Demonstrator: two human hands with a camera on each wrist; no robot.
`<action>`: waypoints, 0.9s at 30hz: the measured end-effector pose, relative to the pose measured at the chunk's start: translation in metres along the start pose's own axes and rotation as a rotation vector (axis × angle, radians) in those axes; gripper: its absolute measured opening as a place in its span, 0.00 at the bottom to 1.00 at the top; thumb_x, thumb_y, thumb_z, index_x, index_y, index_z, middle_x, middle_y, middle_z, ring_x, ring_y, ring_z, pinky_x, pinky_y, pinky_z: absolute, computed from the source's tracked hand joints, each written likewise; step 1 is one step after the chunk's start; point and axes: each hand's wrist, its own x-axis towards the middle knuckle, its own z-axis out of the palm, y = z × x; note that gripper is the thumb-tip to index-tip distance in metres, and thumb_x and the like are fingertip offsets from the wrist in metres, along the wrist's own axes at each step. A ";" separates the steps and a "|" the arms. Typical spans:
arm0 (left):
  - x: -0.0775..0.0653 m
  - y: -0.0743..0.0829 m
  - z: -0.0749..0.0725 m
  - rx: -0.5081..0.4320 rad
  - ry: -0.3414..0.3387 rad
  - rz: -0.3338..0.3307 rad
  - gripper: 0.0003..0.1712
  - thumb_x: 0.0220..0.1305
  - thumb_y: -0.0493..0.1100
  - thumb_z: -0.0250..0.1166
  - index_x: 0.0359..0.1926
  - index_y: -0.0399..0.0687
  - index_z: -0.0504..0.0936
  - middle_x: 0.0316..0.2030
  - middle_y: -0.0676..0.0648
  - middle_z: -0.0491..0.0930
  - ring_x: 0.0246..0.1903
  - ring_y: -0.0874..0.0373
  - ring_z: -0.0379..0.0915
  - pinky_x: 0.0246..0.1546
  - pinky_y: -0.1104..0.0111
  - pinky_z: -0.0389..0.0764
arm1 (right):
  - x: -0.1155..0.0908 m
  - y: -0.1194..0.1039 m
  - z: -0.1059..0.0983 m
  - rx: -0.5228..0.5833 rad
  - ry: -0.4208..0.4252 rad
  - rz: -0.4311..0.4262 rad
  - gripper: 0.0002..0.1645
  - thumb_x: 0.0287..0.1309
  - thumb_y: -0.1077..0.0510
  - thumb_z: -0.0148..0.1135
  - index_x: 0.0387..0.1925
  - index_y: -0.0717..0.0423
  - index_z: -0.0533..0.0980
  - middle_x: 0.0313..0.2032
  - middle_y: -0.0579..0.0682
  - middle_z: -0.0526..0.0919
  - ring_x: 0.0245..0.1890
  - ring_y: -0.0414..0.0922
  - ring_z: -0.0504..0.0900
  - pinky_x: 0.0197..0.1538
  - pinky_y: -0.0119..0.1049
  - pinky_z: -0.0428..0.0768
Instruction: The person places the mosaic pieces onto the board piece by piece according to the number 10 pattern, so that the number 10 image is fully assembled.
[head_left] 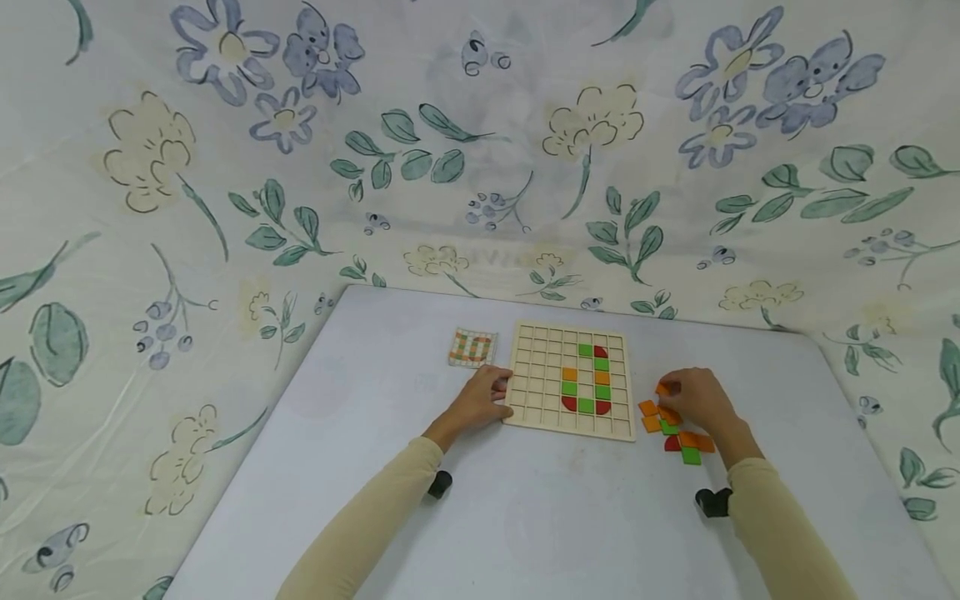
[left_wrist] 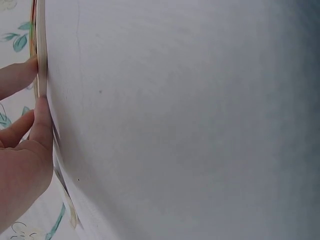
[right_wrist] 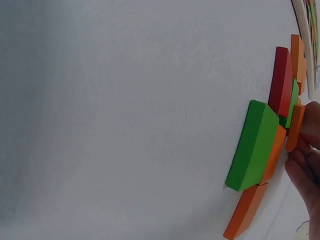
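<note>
A square wooden grid board [head_left: 540, 408] lies on the table, with green, orange and red tiles set in its right half. My left hand [head_left: 480, 396] is at its left edge, thumb and fingertips spread apart along the side; the left wrist view shows the fingers [left_wrist: 42, 125] against the pale rim. To the right of the board, my right hand [head_left: 697, 400] pinches an orange tile [head_left: 663, 389] above a loose pile. That pile has orange tiles, green tiles such as this one [right_wrist: 252, 145], and a rounded red tile [right_wrist: 281, 80].
A small patterned card [head_left: 472, 347] lies just left of the board's upper corner. The white table [head_left: 525, 517] meets a floral cloth [head_left: 510, 167] behind and at the sides. Black wrist devices show at the left cuff [head_left: 440, 485] and right cuff [head_left: 714, 502].
</note>
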 end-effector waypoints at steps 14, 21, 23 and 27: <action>-0.002 0.004 0.002 -0.002 -0.009 -0.026 0.38 0.51 0.26 0.72 0.64 0.34 0.68 0.57 0.40 0.66 0.53 0.49 0.70 0.52 0.73 0.79 | 0.002 -0.002 -0.002 0.018 -0.014 0.029 0.19 0.51 0.59 0.71 0.44 0.67 0.82 0.36 0.57 0.82 0.38 0.54 0.73 0.46 0.49 0.81; -0.001 0.005 0.000 0.031 0.000 -0.027 0.38 0.52 0.27 0.72 0.64 0.35 0.69 0.56 0.40 0.67 0.52 0.50 0.71 0.51 0.73 0.80 | 0.012 -0.014 -0.004 0.033 0.043 -0.023 0.18 0.54 0.59 0.70 0.45 0.65 0.82 0.37 0.56 0.82 0.39 0.53 0.73 0.45 0.46 0.80; -0.001 0.005 -0.001 0.038 0.003 -0.032 0.38 0.52 0.27 0.72 0.64 0.36 0.69 0.56 0.41 0.67 0.52 0.50 0.71 0.51 0.72 0.80 | 0.021 -0.026 -0.004 0.039 0.062 -0.065 0.18 0.54 0.58 0.70 0.45 0.65 0.82 0.36 0.56 0.81 0.39 0.52 0.72 0.43 0.43 0.79; -0.001 0.004 -0.001 0.030 0.006 -0.028 0.37 0.51 0.27 0.72 0.64 0.35 0.69 0.55 0.40 0.67 0.52 0.50 0.71 0.51 0.71 0.80 | 0.039 -0.054 0.003 0.057 0.082 -0.172 0.18 0.53 0.58 0.71 0.44 0.64 0.83 0.36 0.54 0.82 0.37 0.50 0.72 0.40 0.40 0.78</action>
